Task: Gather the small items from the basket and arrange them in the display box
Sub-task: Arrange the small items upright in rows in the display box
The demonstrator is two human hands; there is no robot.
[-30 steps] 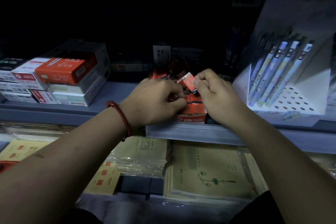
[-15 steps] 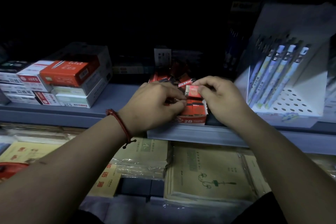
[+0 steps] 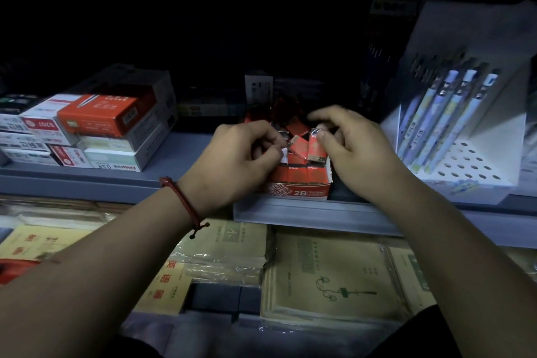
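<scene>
Head view: the red display box (image 3: 296, 191), marked 2B on its front, sits on the shelf edge (image 3: 313, 212) at centre, rows of small red packets standing inside.

The left hand (image 3: 241, 160), with a red cord bracelet (image 3: 181, 202) on its wrist, curls its fingers and pinches the tilted packet (image 3: 297, 145) by its corner, at 3 o'clock from its fingertips.

The right hand (image 3: 359, 151) grips the upright packet (image 3: 317, 150), thumb on its top end. This packet stands at 9 o'clock from the palm, directly above the box's right corner and touching the tilted one.

Stacked cartons (image 3: 98, 125) lie at 9 o'clock, a pen rack (image 3: 465, 160) at 3 o'clock and wrapped notebooks (image 3: 328, 279) at 6 o'clock.
</scene>
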